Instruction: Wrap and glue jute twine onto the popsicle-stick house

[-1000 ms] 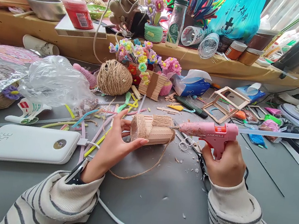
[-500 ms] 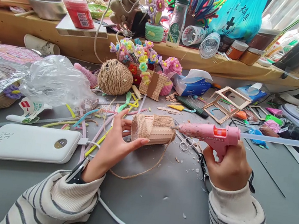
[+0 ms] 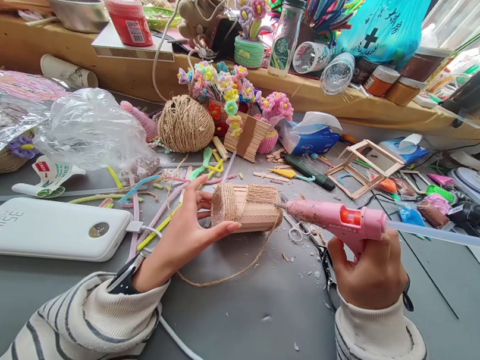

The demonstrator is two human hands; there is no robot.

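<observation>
A small barrel-shaped holder [image 3: 256, 217] made of wooden craft sticks lies on its side, with jute twine wound on parts of it. My left hand [image 3: 191, 221] grips its left end, thumb along the near side and fingers behind, partly hidden. A loose length of jute twine [image 3: 248, 273] curves from the holder down onto the table. In my right hand [image 3: 371, 269] is a pink hot glue gun [image 3: 336, 218], its nozzle at the holder's right end. A long translucent glue stick [image 3: 448, 235] sticks out of the gun's back.
Scissors [image 3: 299, 231] lie just right of the holder. A white power bank [image 3: 46, 228] with a cable sits at left. Behind stand a ball of twine [image 3: 186, 124], a tissue pack [image 3: 312, 134] and a wooden stick frame [image 3: 363, 168]. Several pipe cleaners [image 3: 160, 229] lie near my left hand.
The glue gun's rear has dipped slightly, and its nozzle stays near the holder's right end. My left hand and the holder have hardly moved.
</observation>
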